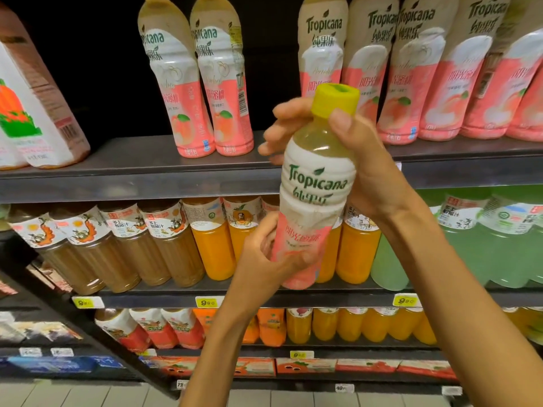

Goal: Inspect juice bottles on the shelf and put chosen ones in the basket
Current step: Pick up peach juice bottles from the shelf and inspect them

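Pink-and-white labelled, the Tropicana juice bottle (316, 189) is held upright in front of the shelf (141, 174), clear of the other bottles. The right hand (357, 160) curls around its neck and shoulder just under the yellow cap (336, 99). The left hand (271, 254) grips its lower end from the left, thumb across the label.

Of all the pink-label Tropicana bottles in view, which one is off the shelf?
The Tropicana bottle with the yellow cap, held mid-frame: right hand grips its neck, left hand its base. The others stand on the top shelf.
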A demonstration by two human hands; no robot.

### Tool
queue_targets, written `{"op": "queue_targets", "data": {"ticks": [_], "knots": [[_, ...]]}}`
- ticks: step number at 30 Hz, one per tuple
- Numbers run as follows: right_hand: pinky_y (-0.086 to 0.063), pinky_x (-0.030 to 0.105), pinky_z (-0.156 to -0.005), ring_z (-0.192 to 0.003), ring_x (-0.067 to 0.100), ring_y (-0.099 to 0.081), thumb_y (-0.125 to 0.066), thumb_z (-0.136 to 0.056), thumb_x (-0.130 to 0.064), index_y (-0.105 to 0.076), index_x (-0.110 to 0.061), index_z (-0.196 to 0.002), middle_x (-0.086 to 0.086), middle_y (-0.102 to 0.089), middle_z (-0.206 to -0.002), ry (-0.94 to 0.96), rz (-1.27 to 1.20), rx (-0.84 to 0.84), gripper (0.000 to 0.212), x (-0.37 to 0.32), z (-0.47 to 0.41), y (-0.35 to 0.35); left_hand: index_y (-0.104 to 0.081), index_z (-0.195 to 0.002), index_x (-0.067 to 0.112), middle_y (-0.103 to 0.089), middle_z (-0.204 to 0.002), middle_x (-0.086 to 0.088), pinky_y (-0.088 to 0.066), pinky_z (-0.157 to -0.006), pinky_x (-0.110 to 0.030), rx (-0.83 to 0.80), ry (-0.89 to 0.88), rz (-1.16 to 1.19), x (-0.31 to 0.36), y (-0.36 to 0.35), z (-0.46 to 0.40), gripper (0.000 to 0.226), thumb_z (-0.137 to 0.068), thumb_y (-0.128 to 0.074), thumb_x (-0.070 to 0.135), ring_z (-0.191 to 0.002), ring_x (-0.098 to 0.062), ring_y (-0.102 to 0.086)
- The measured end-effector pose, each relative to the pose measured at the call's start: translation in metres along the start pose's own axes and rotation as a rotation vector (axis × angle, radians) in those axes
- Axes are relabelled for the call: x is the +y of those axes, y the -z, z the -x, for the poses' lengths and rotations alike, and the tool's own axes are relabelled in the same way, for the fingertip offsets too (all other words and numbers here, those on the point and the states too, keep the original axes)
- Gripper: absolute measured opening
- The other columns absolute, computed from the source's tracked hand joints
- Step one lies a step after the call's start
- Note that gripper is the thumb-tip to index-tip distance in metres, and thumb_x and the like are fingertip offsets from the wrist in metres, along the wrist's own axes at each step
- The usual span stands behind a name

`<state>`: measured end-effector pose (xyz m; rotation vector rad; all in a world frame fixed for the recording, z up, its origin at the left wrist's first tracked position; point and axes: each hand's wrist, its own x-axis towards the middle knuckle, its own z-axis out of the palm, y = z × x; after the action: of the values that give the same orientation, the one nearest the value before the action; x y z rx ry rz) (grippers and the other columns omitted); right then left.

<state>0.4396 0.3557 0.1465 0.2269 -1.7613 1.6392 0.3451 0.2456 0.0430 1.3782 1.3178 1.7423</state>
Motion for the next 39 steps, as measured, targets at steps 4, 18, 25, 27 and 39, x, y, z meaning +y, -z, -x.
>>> {"op": "queue_targets", "data": {"ticks": [4,18,25,27,39], "knots": [[-0.054,0.033,-0.078,-0.078,0.019,-0.07,-0.051,-0.093,-0.025,-0.064,-0.012,-0.084,0.002,-0.072,-0.081,-0.031,-0.043,0.198,0.021,0.008,0.0,0.0,-0.056,-0.111,0.031,-0.069,-0.105,0.018,-0.051,-0.073,-0.014,-0.015,0.055,-0.045,-0.002,-0.005,0.002,0.065,-0.064,-0.058,0.076,-0.098,-0.003,-0.066],[-0.057,0.035,-0.068,-0.08,0.023,-0.069,-0.044,-0.091,-0.038,-0.061,-0.008,-0.1,0.007,-0.071,-0.086,-0.218,-0.326,0.2,0.036,0.011,-0.008,0.004,-0.073,-0.1,0.024,-0.071,-0.094,-0.014,-0.051,-0.082,-0.043,0.033,0.322,0.265,0.002,-0.022,0.01,0.062,-0.085,-0.028,0.063,-0.087,-0.03,-0.067],[-0.056,0.033,-0.077,-0.082,0.018,-0.068,-0.059,-0.087,-0.037,-0.069,-0.016,-0.09,0.005,-0.07,-0.088,-0.137,-0.011,0.354,0.023,0.009,-0.007,0.002,-0.066,-0.109,0.025,-0.074,-0.102,-0.001,-0.055,-0.079,-0.024,0.102,0.233,0.062,0.01,-0.02,0.005,0.067,-0.075,-0.035,0.073,-0.098,-0.015,-0.069],[-0.055,0.03,-0.078,-0.083,0.016,-0.068,-0.056,-0.09,-0.038,-0.067,-0.016,-0.093,0.003,-0.069,-0.087,-0.155,-0.026,0.299,0.024,0.007,-0.007,0.0,-0.067,-0.108,0.02,-0.074,-0.095,-0.003,-0.056,-0.072,-0.023,0.111,0.228,0.068,0.012,-0.022,0.004,0.074,-0.068,-0.037,0.074,-0.09,-0.016,-0.071],[-0.056,0.036,-0.075,-0.082,0.024,-0.067,-0.056,-0.088,-0.038,-0.068,-0.013,-0.094,0.011,-0.069,-0.089,-0.246,-0.199,0.263,0.028,0.012,-0.01,0.004,-0.072,-0.1,0.025,-0.073,-0.096,-0.014,-0.058,-0.078,-0.037,0.007,0.368,0.37,0.018,-0.021,0.004,0.062,-0.08,-0.036,0.071,-0.088,-0.026,-0.07]]}}
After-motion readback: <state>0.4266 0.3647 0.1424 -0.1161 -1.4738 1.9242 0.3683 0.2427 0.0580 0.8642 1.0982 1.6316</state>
